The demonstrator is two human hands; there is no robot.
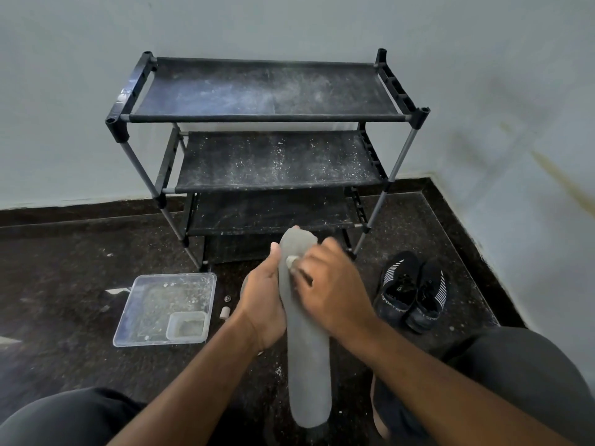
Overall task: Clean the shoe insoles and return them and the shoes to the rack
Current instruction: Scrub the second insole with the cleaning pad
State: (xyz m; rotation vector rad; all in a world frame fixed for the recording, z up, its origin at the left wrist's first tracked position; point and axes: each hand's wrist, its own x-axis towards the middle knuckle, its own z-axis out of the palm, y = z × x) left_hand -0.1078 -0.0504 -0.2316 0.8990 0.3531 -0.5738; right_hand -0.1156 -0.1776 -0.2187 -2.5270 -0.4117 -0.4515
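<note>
1. We hold the grey insole (307,333) upright between our knees, in front of the rack (273,149).
2. Our left hand (262,304) grips its left edge, fingers curled behind; our right hand (328,284) pinches a small pale scrubbing piece (292,261) against its upper face.
3. It looks light, thin and bendy, so we judge mid-length edges the best hold.
4. We count one insole in hand, two black shoes (413,292) beside the rack's right leg, one clear tray (128,317), one small tub (186,325) in it, three shelves showing.
</note>
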